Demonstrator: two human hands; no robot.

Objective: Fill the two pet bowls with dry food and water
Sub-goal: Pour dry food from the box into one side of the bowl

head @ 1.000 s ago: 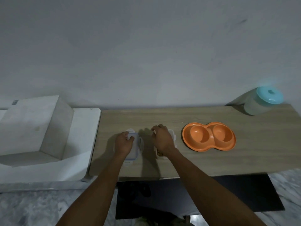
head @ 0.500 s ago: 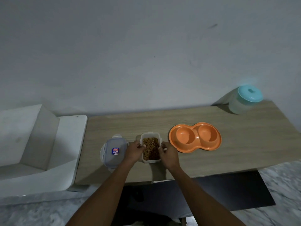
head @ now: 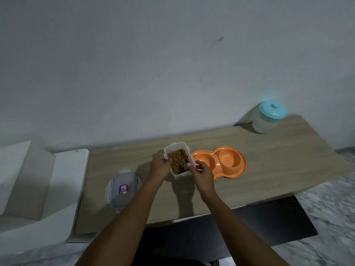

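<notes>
A clear rectangular container [head: 178, 162] full of brown dry food is lifted a little above the wooden table [head: 269, 179]. My left hand [head: 160, 167] grips its left side and my right hand [head: 203, 172] holds its right near corner. Just to its right sits the orange double pet bowl [head: 223, 162], both wells bare; my right hand covers part of the left well. The container's lid [head: 122, 189] lies flat on the table to the left.
A translucent jar with a teal lid [head: 269, 118] stands at the table's far right corner against the wall. A white stepped block [head: 38, 181] adjoins the table's left end. A dark mat [head: 259, 223] lies on the marble floor below.
The lid came off and was laid to the left. Both hands took the open food container, lifted it and carried it right toward the orange bowl.
</notes>
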